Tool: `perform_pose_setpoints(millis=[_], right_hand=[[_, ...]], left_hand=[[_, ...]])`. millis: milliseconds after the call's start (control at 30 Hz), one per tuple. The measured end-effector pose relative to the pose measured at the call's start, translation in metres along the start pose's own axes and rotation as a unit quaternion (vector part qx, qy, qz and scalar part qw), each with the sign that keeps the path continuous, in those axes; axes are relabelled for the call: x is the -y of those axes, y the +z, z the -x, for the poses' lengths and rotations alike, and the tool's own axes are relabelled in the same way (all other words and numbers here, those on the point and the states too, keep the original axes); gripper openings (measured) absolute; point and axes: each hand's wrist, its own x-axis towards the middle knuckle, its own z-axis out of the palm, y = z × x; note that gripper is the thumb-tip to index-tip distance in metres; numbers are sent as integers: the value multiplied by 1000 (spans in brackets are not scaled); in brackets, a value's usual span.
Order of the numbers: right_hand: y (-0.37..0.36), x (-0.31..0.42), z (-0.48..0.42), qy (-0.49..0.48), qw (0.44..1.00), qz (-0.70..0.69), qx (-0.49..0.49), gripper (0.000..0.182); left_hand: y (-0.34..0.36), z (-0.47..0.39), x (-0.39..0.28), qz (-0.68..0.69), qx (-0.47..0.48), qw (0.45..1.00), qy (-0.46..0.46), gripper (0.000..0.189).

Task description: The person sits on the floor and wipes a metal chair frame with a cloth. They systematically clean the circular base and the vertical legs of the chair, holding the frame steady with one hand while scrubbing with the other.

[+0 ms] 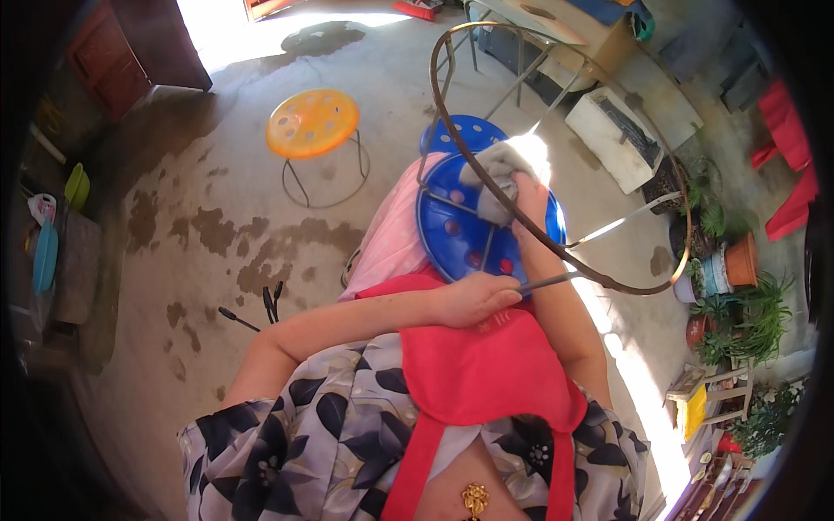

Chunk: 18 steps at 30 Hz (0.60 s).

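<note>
A round blue plastic stool seat (433, 225) with holes lies upside down on my lap, its metal legs and round base ring (466, 153) pointing up and away. My left hand (479, 299) is closed around one metal leg (550, 281) near the seat's edge. Inside the frame, my right hand (531, 195) grips a pale grey cloth (498, 169) against the underside of the seat and the leg joints. Part of a second blue seat (462, 132) with holes shows just beyond.
An orange stool (313, 124) stands on the partly wet concrete floor ahead. Potted plants (739, 260) and a white foam box (612, 140) line the right side. A table (547, 23) stands at the upper right, a wooden door (146, 45) at the upper left.
</note>
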Motion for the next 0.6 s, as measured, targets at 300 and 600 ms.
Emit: perform_pose_setpoints(millis=[300,600], right_hand=[[50,-31,16,-275,785,525,183,41],[17,10,13,-49,862,399,308,49]], left_hand=[[-3,-4,-9,81,38,995,-35,26],[-3,-4,-3,40,24,999,-15,46]])
